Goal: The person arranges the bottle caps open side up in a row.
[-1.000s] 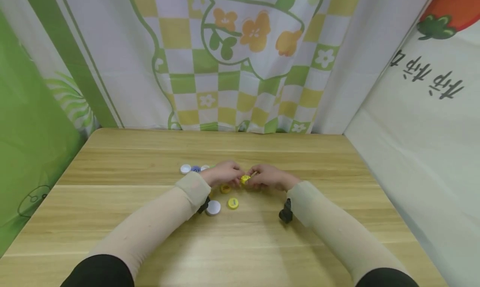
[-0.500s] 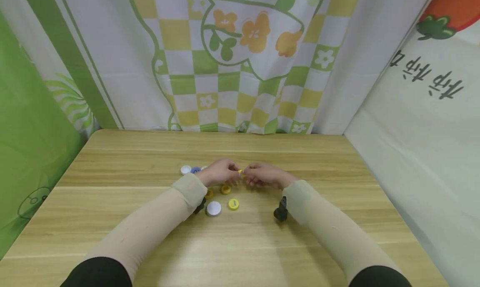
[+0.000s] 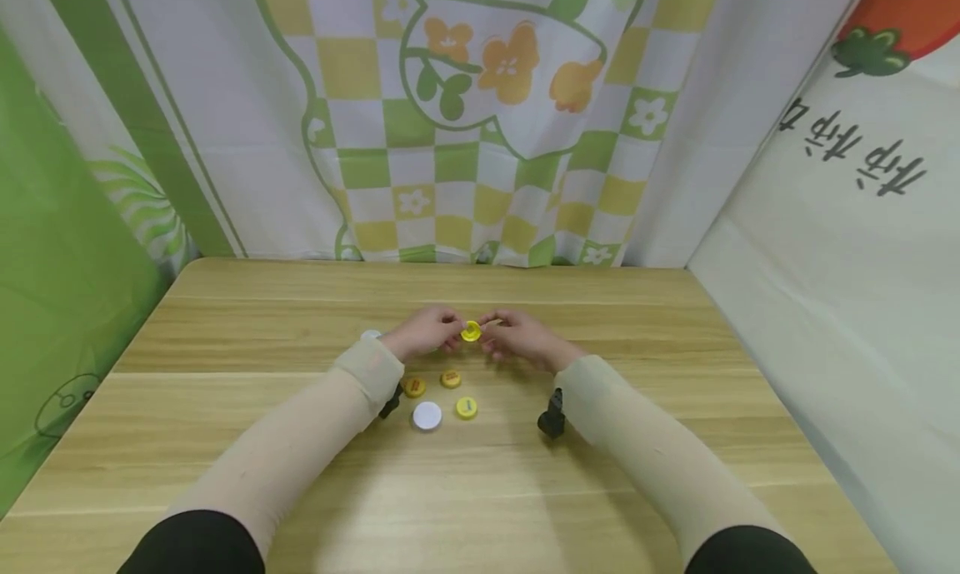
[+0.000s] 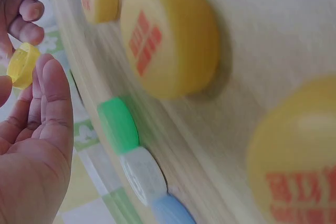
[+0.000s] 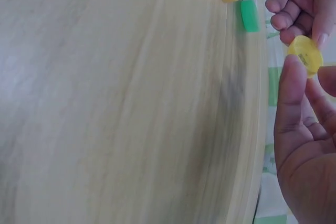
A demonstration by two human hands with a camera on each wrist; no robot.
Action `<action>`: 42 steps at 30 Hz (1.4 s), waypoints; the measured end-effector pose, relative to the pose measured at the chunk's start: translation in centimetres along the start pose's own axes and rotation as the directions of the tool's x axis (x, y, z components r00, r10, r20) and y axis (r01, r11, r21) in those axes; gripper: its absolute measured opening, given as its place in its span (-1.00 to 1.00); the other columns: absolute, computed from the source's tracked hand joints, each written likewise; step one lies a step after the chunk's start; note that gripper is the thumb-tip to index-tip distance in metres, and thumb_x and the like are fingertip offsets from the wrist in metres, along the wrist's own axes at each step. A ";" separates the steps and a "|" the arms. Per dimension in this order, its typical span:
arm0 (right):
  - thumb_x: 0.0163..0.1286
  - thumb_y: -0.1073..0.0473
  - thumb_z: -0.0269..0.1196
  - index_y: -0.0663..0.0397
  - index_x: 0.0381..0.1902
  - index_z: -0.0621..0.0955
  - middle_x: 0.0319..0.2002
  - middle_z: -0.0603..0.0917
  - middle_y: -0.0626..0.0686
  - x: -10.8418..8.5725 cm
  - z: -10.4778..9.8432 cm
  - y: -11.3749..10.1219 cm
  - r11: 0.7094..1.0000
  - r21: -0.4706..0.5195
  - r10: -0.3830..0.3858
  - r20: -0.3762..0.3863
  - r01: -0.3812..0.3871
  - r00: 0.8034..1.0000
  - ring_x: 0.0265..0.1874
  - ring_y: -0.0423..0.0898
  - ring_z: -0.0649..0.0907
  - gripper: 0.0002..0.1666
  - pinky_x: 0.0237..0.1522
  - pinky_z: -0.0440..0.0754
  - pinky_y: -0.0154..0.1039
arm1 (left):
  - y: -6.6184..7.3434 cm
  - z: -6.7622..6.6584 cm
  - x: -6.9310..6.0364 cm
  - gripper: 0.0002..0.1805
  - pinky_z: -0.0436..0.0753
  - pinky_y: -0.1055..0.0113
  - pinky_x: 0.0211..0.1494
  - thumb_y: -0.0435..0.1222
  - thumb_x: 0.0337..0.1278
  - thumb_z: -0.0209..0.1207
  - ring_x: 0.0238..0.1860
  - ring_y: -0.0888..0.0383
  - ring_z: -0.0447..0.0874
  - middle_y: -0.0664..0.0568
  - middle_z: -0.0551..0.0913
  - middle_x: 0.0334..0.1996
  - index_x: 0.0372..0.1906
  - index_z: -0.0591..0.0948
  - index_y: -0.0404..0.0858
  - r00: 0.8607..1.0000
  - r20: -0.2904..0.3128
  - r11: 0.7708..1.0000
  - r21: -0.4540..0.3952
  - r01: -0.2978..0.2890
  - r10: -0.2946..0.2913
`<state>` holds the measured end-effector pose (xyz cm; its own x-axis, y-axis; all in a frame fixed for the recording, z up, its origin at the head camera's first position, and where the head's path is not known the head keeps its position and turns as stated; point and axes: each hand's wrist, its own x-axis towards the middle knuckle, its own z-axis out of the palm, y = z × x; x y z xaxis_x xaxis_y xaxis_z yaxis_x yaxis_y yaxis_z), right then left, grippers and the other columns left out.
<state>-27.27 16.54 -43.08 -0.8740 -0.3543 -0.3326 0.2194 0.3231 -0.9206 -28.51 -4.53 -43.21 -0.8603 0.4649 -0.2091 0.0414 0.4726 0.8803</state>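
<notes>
A small yellow bottle cap [image 3: 471, 331] is held up between both hands above the table, its hollow inside showing in the head view. My left hand [image 3: 427, 332] pinches its left side; in the left wrist view, thumb and fingertips meet the yellow cap [image 4: 23, 65]. From the other side, my right hand [image 3: 521, 338] pinches the same cap [image 5: 305, 56] with thumb and forefinger. Below the hands lie two orange-yellow caps with red print, one [image 3: 415, 386] by the left wrist and another [image 3: 451, 379] beside it. Nearer are a yellow cap [image 3: 467, 407] and a larger white cap [image 3: 427, 416].
Behind the left hand, a white cap [image 3: 371, 336] is partly hidden. The left wrist view shows a green cap [image 4: 118, 126], a white cap [image 4: 144, 174] and a blue cap [image 4: 173, 211] in a row. A patterned curtain [image 3: 360, 124] hangs behind the wooden table [image 3: 480, 507].
Both hands have moved left and slightly farther from me with the yellow cap, which has turned to show its inside. The orange-yellow cap by the left wrist has come into full view.
</notes>
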 end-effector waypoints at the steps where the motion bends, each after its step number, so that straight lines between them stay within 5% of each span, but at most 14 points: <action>1: 0.64 0.23 0.08 0.32 0.28 0.46 0.05 0.65 0.33 0.0 0.1 -0.1 1.000 -0.006 -0.009 -0.008 0.009 1.000 -0.23 -0.09 0.69 -0.62 -0.27 0.68 -0.36 | -0.1 -0.2 0.1 -0.72 0.71 0.18 -0.01 -0.31 0.60 0.00 -0.17 -0.02 0.69 -0.24 0.67 -0.15 -0.01 0.61 -0.46 1.000 0.002 1.000 -0.011 0.004 -0.004; 9: 0.62 0.31 0.07 0.27 0.22 0.47 -0.04 0.68 0.34 0.4 1.3 -0.3 0.999 -0.029 -0.026 -0.055 0.024 0.998 -0.27 -0.07 0.71 -0.70 -0.27 0.70 -0.32 | -0.3 -0.6 0.2 -0.74 0.70 0.24 -0.12 -0.32 0.54 0.08 -0.27 0.06 0.66 -0.21 0.69 -0.26 -0.06 0.68 -0.45 0.999 -0.052 1.000 -0.002 0.010 -0.010; 18: 0.60 0.34 0.09 0.30 0.21 0.47 -0.17 0.72 0.27 0.9 2.4 -0.6 1.000 -0.003 -0.010 -0.077 0.010 0.997 -0.36 -0.11 0.70 -0.70 -0.31 0.70 -0.33 | -0.1 -0.7 -0.1 -0.83 0.74 0.18 -0.05 -0.41 0.49 0.09 -0.21 0.02 0.70 -0.19 0.67 -0.13 -0.06 0.62 -0.46 0.991 -0.130 0.999 -0.031 0.037 -0.041; 33: 0.58 0.37 0.07 0.31 0.15 0.47 -0.21 0.72 0.22 1.9 3.3 -0.1 1.000 0.004 0.031 -0.089 -0.031 0.996 -0.39 -0.15 0.68 -0.74 -0.32 0.69 -0.36 | -0.3 -1.5 0.2 -0.64 0.72 0.24 -0.08 -0.32 0.51 0.00 -0.26 0.06 0.64 -0.14 0.66 -0.22 0.10 0.61 -0.53 0.994 -0.051 0.995 -0.017 0.097 -0.097; 42: 0.55 0.38 0.08 0.31 0.11 0.47 -0.27 0.71 0.18 2.5 3.8 0.2 0.999 -0.031 0.027 -0.107 -0.030 0.994 -0.42 -0.14 0.66 -0.76 -0.38 0.67 -0.37 | -0.3 -1.8 0.7 -0.68 0.64 0.37 -0.22 -0.30 0.51 -0.04 -0.34 0.16 0.55 -0.04 0.57 -0.35 -0.05 0.63 -0.47 0.993 -0.024 0.993 0.017 0.113 -0.112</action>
<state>-27.76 12.40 -44.89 -0.9093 -0.2493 -0.3331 0.2319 0.3611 -0.9033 -30.02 -5.77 -42.86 -0.8714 0.3909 -0.2963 -0.0472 0.5345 0.8438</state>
